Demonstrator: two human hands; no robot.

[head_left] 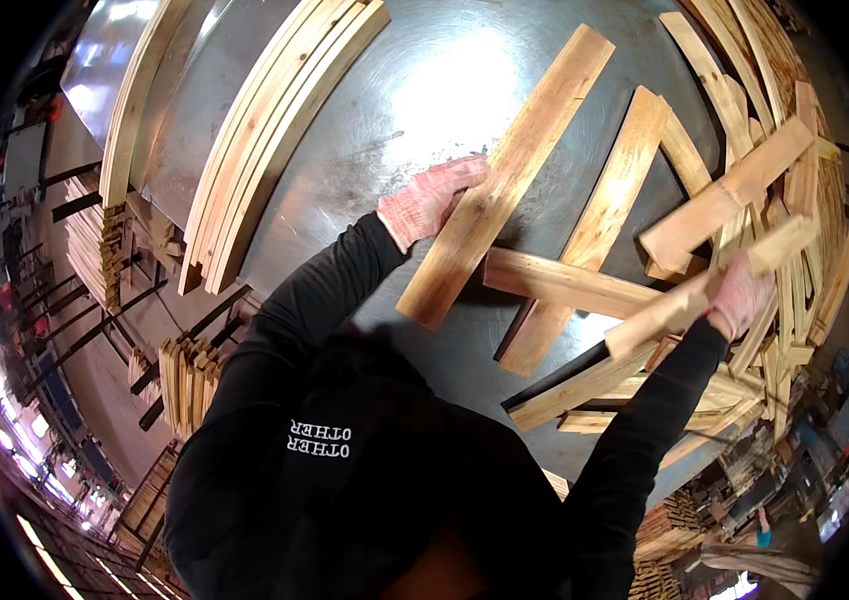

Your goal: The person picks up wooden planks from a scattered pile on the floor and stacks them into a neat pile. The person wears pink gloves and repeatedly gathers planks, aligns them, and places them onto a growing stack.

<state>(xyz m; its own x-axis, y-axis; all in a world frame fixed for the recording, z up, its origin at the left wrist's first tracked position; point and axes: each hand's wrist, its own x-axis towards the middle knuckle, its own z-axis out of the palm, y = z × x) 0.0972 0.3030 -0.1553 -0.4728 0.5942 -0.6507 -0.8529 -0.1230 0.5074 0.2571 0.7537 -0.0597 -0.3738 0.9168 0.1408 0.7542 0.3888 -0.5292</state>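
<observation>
My left hand point(435, 202), in a pinkish knit glove, grips the left edge of a flat wooden board point(511, 172), with its fingertips partly hidden at the board. This board slants over the metal tabletop point(345, 190). On the right, my gloved right hand point(743, 298) is closed around a second, narrower plank point(667, 312), which tilts up to the right above other pieces. Between the hands, a short plank point(570, 282) crosses over a longer board point(610, 205).
A jumbled heap of wood strips point(785, 290) fills the table's right side. Several long strips point(270, 140) lie side by side at the left, and another strip point(135, 100) lies beyond them. Stacked wood point(188, 385) stands below the table's left edge.
</observation>
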